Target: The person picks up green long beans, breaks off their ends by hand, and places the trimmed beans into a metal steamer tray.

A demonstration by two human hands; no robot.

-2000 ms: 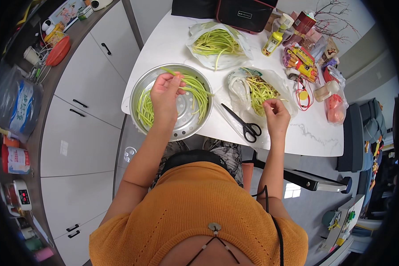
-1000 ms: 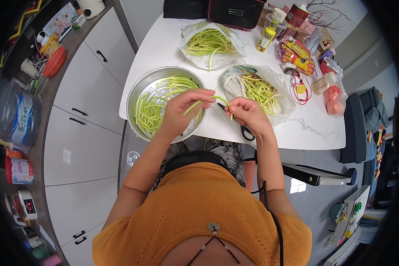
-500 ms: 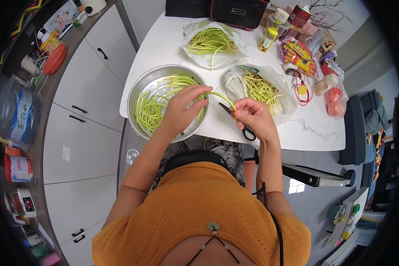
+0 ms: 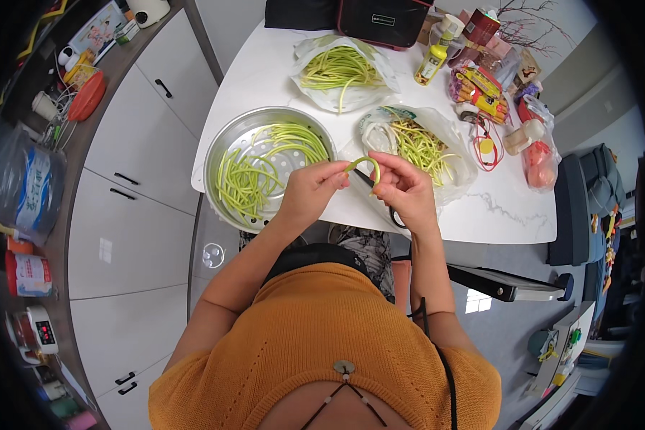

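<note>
Between my two hands a short green garlic scape (image 4: 366, 160) bends in an arch. My left hand (image 4: 310, 192) pinches one end with thumb and fingers, over the right rim of a perforated metal basin (image 4: 217, 136). At the other end, my right hand (image 4: 408, 192) grips the stalk in its fingertips. Cut scape pieces (image 4: 247, 179) lie in the basin. Black scissors (image 4: 395, 217) rest on the table beneath my right hand, which partly hides them. Beyond it, a plastic bag (image 4: 460, 154) holds yellowish scape trimmings (image 4: 419, 147).
At the back of the white table (image 4: 509, 215) lies an open bag of long scapes (image 4: 340, 68). A yellow bottle (image 4: 431, 63), packaged sausages (image 4: 480, 92), a red cord (image 4: 489, 147) and a jar (image 4: 523, 136) crowd the right side. White cabinets (image 4: 132, 183) stand left.
My left hand has come down and right from over the basin, closing on the scape's free end. The stalk now bends more sharply between both hands.
</note>
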